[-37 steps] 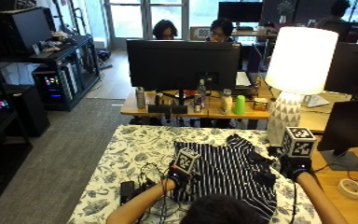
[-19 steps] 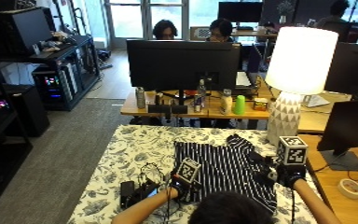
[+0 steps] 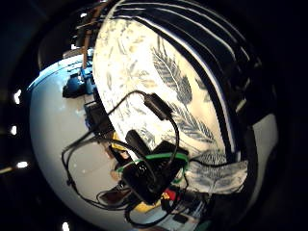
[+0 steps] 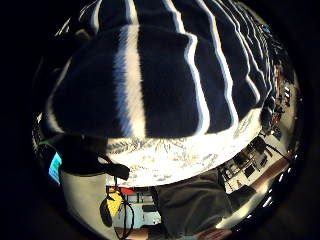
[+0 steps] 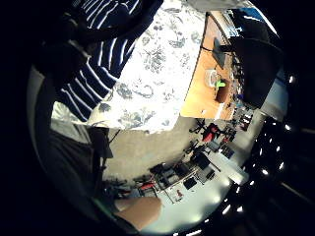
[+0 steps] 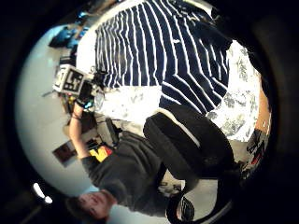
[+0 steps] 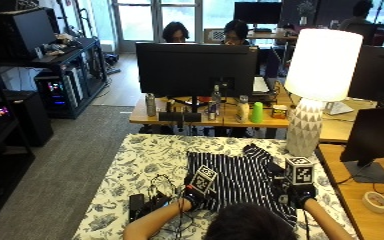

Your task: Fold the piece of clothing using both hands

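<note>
A navy shirt with thin white stripes (image 7: 235,175) lies spread on the flower-print tablecloth (image 7: 145,160). My left hand (image 7: 193,197) sits at its near left corner and my right hand (image 7: 300,192) at its near right side. Striped cloth (image 4: 165,75) fills the left thumb side palm view, bunched close against the palm, so the left hand grips the hem. In the right thumb side palm view a raised fold of the shirt (image 6: 187,140) curls by the palm, and the rest of the shirt (image 6: 154,51) lies flat beyond, with the left hand (image 6: 86,95) at its edge.
A black box with tangled cables (image 7: 145,200) lies on the tablecloth left of the left hand. A white lamp (image 7: 315,85) stands at the table's far right corner. To the right is a wooden desk with a monitor (image 7: 372,145) and a tape roll (image 7: 377,200).
Both hands have shifted slightly toward the table's near edge, the right one also a little leftward, each keeping its hold on the shirt's near end.
</note>
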